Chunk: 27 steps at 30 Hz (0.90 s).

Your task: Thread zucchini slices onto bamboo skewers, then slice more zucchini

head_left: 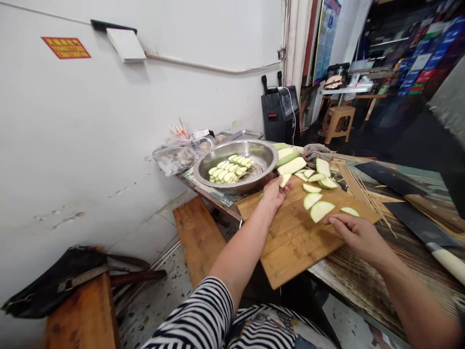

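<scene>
My left hand [275, 193] is closed on a pale green-edged zucchini slice [286, 180], held over the left edge of a wooden cutting board [290, 252]. On the right side of the board, my right hand [354, 233] has its thumb and fingers pinched together. Its fingertips are close to a large half-round zucchini slice [322, 212]; whether they grip it or something thin is hard to make out. More cut slices [311, 199] lie across the board, and a thin one [349, 212] sits just beyond my right knuckles. Halved zucchini [291, 166] lie at the board's far edge.
Behind my left hand, a steel basin [267, 167] holds skewered zucchini slices [230, 169]. Bamboo skewers [363, 191] and two cleavers [417, 223] lie to the right. A cloth [317, 152], plastic bags [176, 154], and a wooden bench [199, 237] are around the table.
</scene>
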### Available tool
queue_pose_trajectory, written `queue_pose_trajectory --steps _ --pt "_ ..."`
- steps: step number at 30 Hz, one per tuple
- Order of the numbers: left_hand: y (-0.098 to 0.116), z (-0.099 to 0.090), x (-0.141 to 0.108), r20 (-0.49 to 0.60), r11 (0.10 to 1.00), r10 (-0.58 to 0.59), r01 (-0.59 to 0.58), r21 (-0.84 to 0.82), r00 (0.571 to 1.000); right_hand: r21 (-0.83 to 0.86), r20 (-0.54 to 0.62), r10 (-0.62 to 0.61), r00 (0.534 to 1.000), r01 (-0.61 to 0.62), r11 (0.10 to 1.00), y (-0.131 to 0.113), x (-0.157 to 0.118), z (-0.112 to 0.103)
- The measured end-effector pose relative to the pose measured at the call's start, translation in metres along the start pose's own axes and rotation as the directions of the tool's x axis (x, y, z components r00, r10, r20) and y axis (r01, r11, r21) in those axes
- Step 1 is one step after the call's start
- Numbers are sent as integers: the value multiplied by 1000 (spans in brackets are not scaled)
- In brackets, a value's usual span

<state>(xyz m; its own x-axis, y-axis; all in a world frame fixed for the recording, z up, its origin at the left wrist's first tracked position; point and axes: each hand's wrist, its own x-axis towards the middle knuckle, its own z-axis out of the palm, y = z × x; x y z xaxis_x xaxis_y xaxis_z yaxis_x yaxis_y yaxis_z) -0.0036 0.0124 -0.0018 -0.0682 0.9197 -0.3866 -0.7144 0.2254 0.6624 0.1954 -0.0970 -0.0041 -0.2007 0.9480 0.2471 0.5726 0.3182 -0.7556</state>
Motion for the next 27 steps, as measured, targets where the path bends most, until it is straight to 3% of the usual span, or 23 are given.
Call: queue_pose_trajectory --steps 5,27 --pt "-1 1 -1 19 998 -17 18 -57 1000 -25 82 15 997 -13 1000 -5 -1 -3" --pt "0 2 -1 6 1000 -9 9 -19 1000 -35 113 84 990 -81 996 -10 -4 -2"
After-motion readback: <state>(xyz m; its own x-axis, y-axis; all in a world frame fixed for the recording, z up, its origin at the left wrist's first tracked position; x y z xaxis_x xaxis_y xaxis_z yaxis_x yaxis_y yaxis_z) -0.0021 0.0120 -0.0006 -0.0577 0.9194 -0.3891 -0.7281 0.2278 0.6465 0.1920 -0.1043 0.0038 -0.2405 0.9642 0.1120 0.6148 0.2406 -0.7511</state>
